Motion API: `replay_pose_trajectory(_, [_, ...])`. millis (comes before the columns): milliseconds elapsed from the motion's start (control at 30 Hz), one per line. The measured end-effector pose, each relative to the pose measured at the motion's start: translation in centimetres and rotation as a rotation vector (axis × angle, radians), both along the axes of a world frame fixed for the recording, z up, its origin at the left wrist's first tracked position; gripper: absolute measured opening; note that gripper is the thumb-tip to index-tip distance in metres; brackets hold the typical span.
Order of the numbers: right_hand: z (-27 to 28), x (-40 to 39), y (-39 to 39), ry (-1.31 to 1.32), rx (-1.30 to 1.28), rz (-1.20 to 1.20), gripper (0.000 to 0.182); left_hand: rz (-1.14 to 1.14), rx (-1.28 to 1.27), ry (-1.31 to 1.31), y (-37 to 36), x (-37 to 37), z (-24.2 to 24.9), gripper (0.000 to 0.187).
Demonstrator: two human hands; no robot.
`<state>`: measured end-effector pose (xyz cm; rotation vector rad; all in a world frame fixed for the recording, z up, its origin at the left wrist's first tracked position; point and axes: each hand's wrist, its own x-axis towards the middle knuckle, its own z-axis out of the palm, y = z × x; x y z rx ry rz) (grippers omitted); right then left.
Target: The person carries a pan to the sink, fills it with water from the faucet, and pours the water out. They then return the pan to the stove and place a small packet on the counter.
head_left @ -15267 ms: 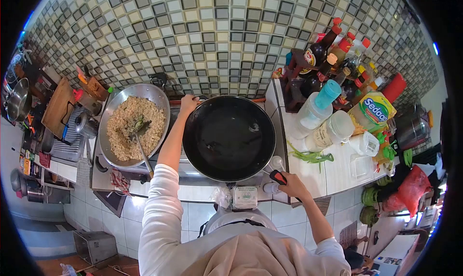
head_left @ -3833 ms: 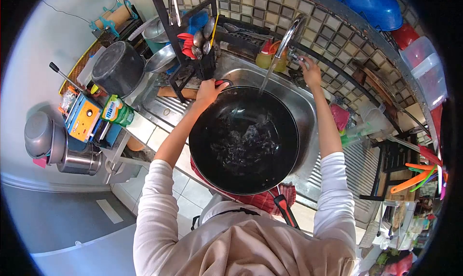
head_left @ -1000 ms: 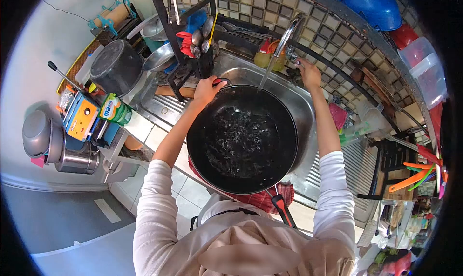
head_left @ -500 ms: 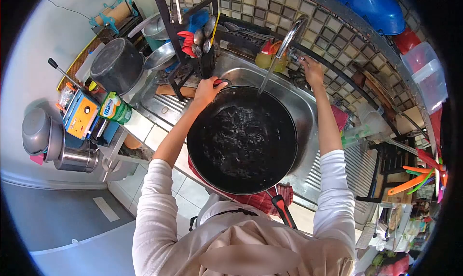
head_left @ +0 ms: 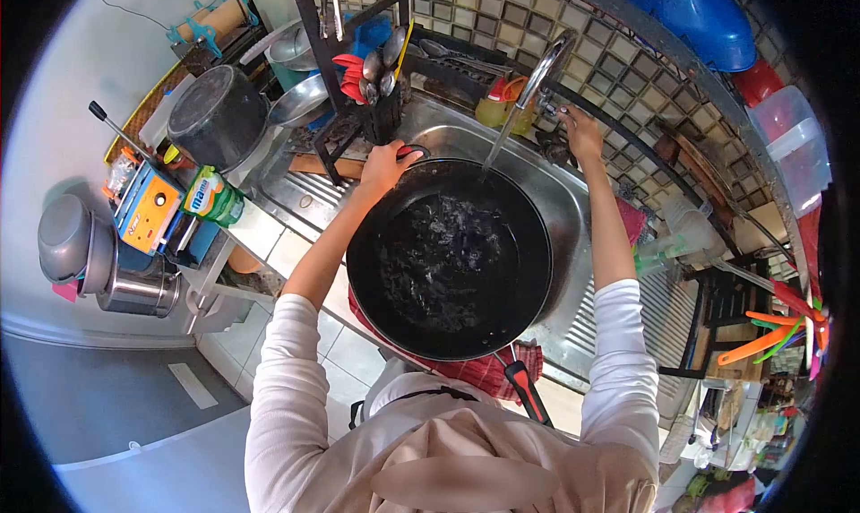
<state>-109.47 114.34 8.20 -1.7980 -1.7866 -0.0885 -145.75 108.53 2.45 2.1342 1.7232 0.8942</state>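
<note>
A large black frying pan (head_left: 528, 311) rests over the sink, with rippling water in it. My left hand (head_left: 385, 166) is closed around the small red-and-black side handle (head_left: 413, 152) at the pan's far left rim. From the curved metal faucet (head_left: 540, 65) a stream of water falls just inside the far rim. My right hand (head_left: 582, 132) is at the tap knob (head_left: 549, 108) beside the faucet's base, fingers bent onto it; the fingertips are partly hidden. The pan's long red-and-black handle (head_left: 527, 391) points toward my body.
The steel sink (head_left: 569, 235) has ribbed drainboards on both sides. A red checked cloth (head_left: 484, 376) lies under the pan's near edge. A black utensil holder (head_left: 383, 119) with spoons stands behind my left hand. Left of it sits a dark pot (head_left: 215, 119). Green-handled plastic items (head_left: 658, 249) lie at the right.
The ripples on the water in the pan have shifted, and water keeps running from the faucet. Both hands stay in nearly the same places.
</note>
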Motion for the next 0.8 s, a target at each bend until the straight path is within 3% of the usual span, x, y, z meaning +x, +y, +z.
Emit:
replay_pose_trajectory(300, [0.2, 0.8, 0.5, 0.005, -0.115, 0.044, 0.039, -0.018, -0.002, -0.004, 0.2, 0.0, -0.1, 0.046])
replay_pose_trajectory(400, [-0.2, 0.6, 1.0, 0.074, 0.02, 0.035, 0.041, -0.012, 0.001, -0.006, 0.0, 0.1, -0.1, 0.045])
replay_pose_trajectory(467, [0.7, -0.2, 0.7, 0.346, -0.077, -0.021, 0.04, -0.009, 0.016, -0.008, 0.0, 0.1, 0.0, 0.045])
replay_pose_trajectory(600, [-5.4, 3.0, 7.2, 0.286, 0.069, -0.046, 0.037, 0.005, -0.024, 0.006, -0.1, 0.1, 0.1, 0.045])
replay_pose_trajectory(667, [-5.5, 2.2, 7.2, 0.584, 0.095, 0.014, 0.028, 0.011, -0.053, 0.025, -0.1, 0.2, 0.4, 0.045])
replay_pose_trajectory(700, [-5.7, 2.3, 7.7, 0.587, 0.093, 0.018, 0.028, 0.015, -0.054, 0.027, -0.1, 0.2, 0.4, 0.045])
replay_pose_trajectory(767, [-5.9, 2.3, 9.0, 0.601, 0.079, -0.276, 0.028, 0.004, -0.005, 0.014, -0.2, 0.2, 0.3, 0.046])
replay_pose_trajectory(800, [-5.2, 2.1, 8.7, 0.601, 0.078, -0.271, 0.028, 0.009, -0.005, 0.013, -0.1, 0.2, 0.3, 0.046])
